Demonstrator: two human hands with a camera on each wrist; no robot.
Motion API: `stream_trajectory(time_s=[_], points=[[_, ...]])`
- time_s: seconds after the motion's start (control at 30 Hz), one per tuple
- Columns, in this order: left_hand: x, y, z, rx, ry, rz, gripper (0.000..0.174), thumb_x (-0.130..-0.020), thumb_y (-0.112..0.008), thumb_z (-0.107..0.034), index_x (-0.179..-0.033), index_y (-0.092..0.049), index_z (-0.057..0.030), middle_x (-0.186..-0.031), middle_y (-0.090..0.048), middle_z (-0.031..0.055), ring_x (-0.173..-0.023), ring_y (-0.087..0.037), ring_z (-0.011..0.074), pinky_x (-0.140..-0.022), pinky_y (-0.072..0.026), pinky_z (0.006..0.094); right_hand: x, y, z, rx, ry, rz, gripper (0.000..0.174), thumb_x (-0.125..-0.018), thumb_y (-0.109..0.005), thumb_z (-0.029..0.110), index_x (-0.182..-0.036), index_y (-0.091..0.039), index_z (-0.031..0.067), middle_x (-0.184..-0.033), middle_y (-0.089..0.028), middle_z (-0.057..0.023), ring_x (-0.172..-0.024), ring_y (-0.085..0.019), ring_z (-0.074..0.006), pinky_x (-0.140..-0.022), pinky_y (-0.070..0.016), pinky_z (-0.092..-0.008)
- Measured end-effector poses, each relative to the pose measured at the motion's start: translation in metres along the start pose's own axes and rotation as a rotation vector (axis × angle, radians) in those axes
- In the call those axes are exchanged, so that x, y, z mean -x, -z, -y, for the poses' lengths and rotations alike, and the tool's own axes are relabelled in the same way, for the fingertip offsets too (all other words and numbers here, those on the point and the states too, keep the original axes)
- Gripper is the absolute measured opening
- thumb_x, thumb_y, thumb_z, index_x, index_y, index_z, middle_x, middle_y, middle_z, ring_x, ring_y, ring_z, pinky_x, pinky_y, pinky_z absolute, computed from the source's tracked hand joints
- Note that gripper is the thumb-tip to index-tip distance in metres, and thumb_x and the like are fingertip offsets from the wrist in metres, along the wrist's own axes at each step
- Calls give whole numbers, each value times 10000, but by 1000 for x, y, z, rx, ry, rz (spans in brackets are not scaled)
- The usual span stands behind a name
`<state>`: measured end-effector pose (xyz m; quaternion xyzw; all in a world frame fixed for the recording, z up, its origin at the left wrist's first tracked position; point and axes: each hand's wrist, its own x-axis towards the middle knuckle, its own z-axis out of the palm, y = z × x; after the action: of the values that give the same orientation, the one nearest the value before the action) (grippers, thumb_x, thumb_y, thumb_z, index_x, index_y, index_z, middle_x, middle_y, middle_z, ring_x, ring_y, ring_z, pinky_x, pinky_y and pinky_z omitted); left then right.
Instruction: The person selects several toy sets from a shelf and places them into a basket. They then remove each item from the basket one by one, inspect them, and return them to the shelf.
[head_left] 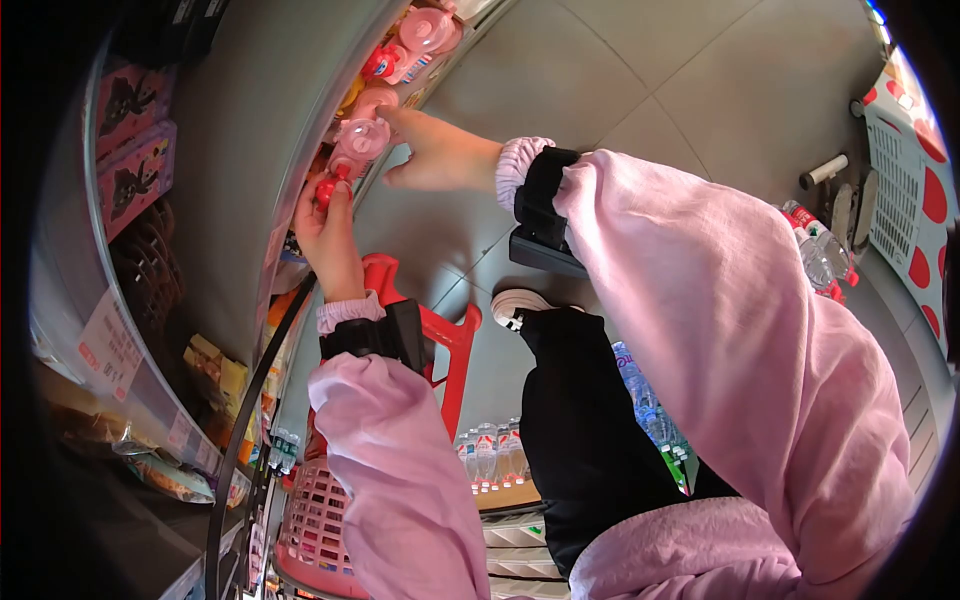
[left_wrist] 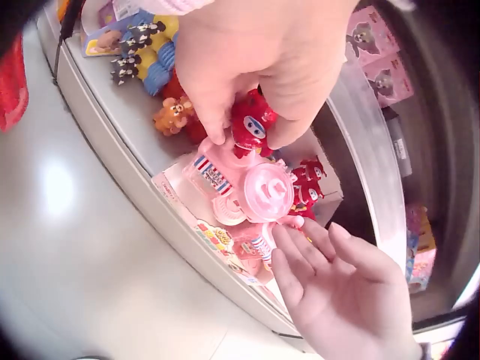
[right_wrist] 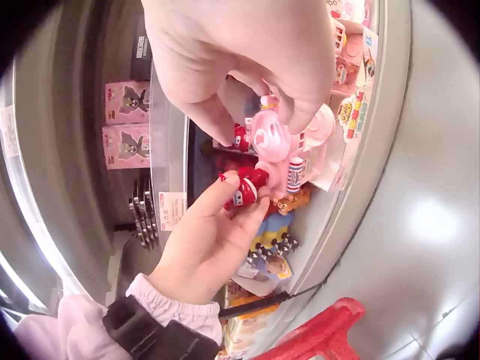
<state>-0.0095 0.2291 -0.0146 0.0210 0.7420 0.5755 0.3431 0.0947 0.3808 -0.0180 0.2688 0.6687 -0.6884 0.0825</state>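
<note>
Between the thumb and fingers of my left hand point(head_left: 328, 240) is a small red toy figure point(left_wrist: 251, 124) with a white and blue eye. It sits at the end of a pink plastic toy point(left_wrist: 266, 193) with a clear round dome and a striped label. My right hand point(head_left: 440, 150) is at the other end of that toy, palm turned up in the left wrist view, fingers loosely extended with their tips right at its edge. More red figures point(left_wrist: 309, 187) stand behind the pink toy. A brown mouse figure point(left_wrist: 174, 116) is close to my left hand.
Pink boxes with a cat picture point(head_left: 135, 180) line the shelf at left, above a price tag point(head_left: 110, 345). Below me are a red frame point(head_left: 455, 365), a pink basket point(head_left: 310, 530) and bottles point(head_left: 487, 455). A white crate with red dots point(head_left: 900, 190) stands at right.
</note>
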Motion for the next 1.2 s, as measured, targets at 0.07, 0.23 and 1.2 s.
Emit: stream_trajectory(time_s=[0.07, 0.23, 1.2], points=[[-6, -1, 2, -16, 10, 1, 265, -818, -566, -30, -1070, -504, 21, -962, -540, 55, -816, -521, 96, -720, -436, 198, 1, 1, 0, -46, -29, 5, 799, -712, -630, 173, -1341, -183, -36, -1272, -407, -209, -1027, -515, -259, -835, -431, -302], [-28, -5, 14, -52, 89, 27, 303, -824, -564, -52, -1106, -481, 21, -1018, -514, 80, -860, -520, 119, -756, -445, 217, -5, 6, -4, -63, -72, 40, 826, -707, -635, 187, -1353, -163, -16, -1269, -410, -217, -1060, -496, -270, -863, -418, -314], [71, 0, -14, 88, 438, 158, 653, -730, -521, 20, -1308, -225, -48, -951, -471, 66, -811, -468, 149, -740, -402, 363, 124, -62, 22, -80, -97, -285, 585, -666, -594, 98, -1203, -409, -43, -1087, -534, -228, -986, -551, -312, -857, -434, -332]])
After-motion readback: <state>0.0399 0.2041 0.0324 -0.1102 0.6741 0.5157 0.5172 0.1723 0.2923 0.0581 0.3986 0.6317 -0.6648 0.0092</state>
